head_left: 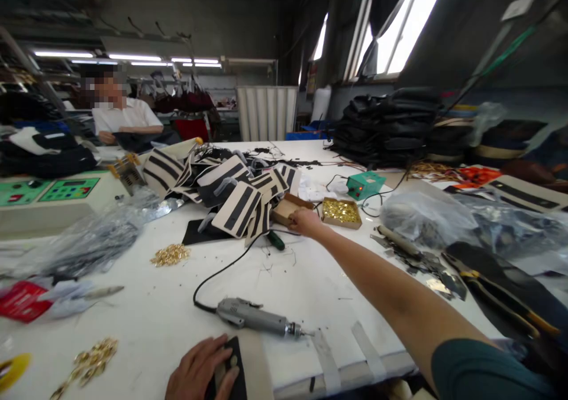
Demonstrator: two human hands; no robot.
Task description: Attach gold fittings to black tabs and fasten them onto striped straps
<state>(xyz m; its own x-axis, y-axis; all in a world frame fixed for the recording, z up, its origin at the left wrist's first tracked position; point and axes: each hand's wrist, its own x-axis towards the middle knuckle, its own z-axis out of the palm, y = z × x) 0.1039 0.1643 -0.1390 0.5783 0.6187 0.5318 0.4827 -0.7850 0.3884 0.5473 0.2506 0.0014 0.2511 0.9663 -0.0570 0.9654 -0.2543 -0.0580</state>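
At the bottom edge, my left hand [202, 367] holds a beige panel [260, 367] with a black strip [238, 369]; a small round metal-looking piece shows between its thumb and fingers. My right hand [305, 221] is stretched forward to a small open cardboard box [284, 209], fingers bent together at its near right side. What is between those fingertips is too small to make out. A grey electric screwdriver [255, 318] lies on the table between my hands, bit pointing right. Beside the box stands another box of gold-coloured small parts [341, 210].
Striped beige-and-black panels [239, 207] are heaped mid-table. Gold pieces lie in piles [171, 254] at left. A green-handled tool [276, 240], a green power unit [365, 184], pliers [497, 296] and plastic bags [426, 213] are around. A co-worker [126, 116] sits at far left.
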